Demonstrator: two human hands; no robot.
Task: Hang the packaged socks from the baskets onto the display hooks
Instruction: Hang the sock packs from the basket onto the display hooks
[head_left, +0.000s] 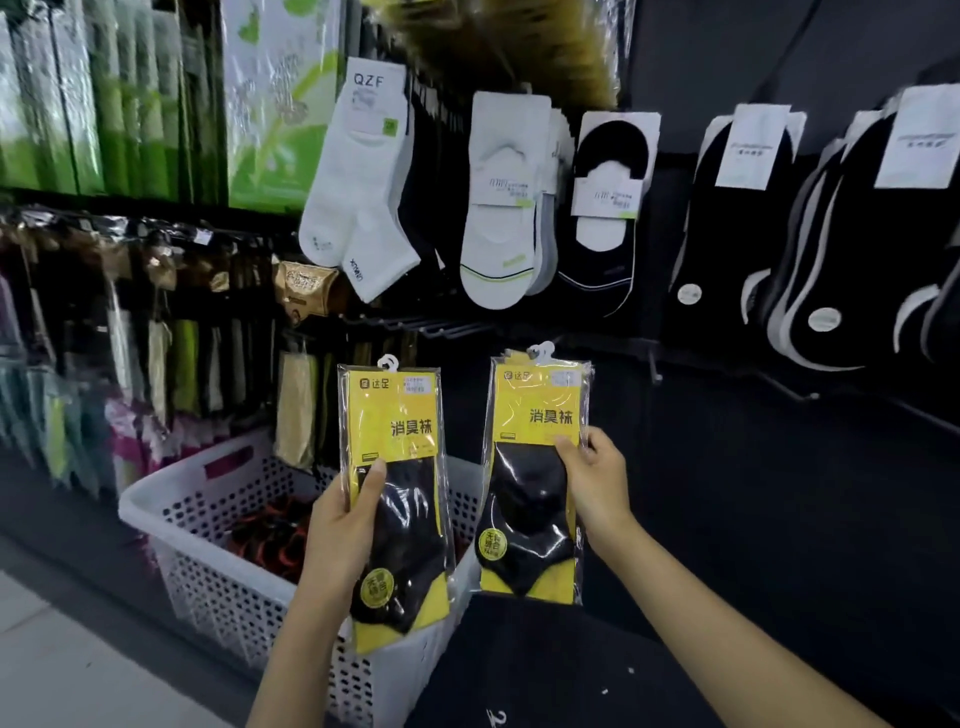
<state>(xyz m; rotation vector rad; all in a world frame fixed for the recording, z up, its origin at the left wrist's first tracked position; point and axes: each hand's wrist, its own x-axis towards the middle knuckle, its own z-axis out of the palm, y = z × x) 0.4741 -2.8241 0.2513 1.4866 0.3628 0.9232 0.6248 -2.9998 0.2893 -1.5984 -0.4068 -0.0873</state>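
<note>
My left hand (344, 525) grips a yellow-and-black sock pack (395, 467) upright, thumb across its front. My right hand (597, 478) holds a second, thicker bunch of the same yellow sock packs (535, 457), pinched at the right edge. Both packs have white plastic hangers at the top and sit just below the bare metal display hooks (447, 328) on the black wall. Behind the left pack stands the white perforated basket (208, 499), with dark and red packs inside.
White socks (358, 176), white no-show socks (501, 208) and black no-show socks (605, 208) hang above the hooks. More black socks (727, 234) fill the right wall. Packaged goods hang on the left rack (130, 322). Light floor lies at lower left.
</note>
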